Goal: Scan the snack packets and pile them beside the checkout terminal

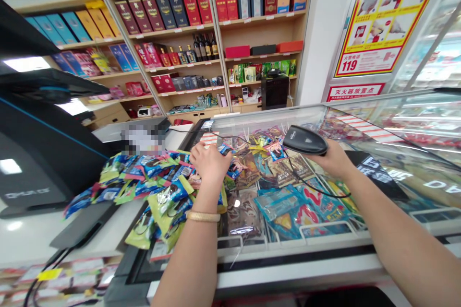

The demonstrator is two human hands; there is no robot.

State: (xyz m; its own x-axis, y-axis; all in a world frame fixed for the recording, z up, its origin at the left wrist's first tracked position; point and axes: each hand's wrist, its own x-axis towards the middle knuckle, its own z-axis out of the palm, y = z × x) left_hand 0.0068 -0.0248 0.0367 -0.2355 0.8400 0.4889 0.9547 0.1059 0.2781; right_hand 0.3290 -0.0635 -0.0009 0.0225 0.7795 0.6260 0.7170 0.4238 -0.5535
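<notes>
My right hand (pixel 336 160) is wrapped round a black handheld barcode scanner (pixel 305 140), held over the glass-topped freezer (pixel 248 264). A small bright snack packet (pixel 276 150) lies just past the scanner's front end. My left hand (pixel 211 163), with a pale bracelet (pixel 202 216) at the wrist, is down at the right side of a heap of blue, green and pink snack packets (pixel 144 172). Its fingers curl over a blue snack packet (pixel 225 147), and the fingertips are partly hidden. Larger green-and-blue packets (pixel 169 206) lie left of my left forearm.
Inside the freezer are wrapped ice creams (pixel 284 206). The scanner's cable (pixel 317 188) loops across the glass. A dark checkout terminal (pixel 46 153) stands on the white counter at left, beside a flat grey device (pixel 84 223). Shelves of boxed bottles (pixel 158 14) line the back wall.
</notes>
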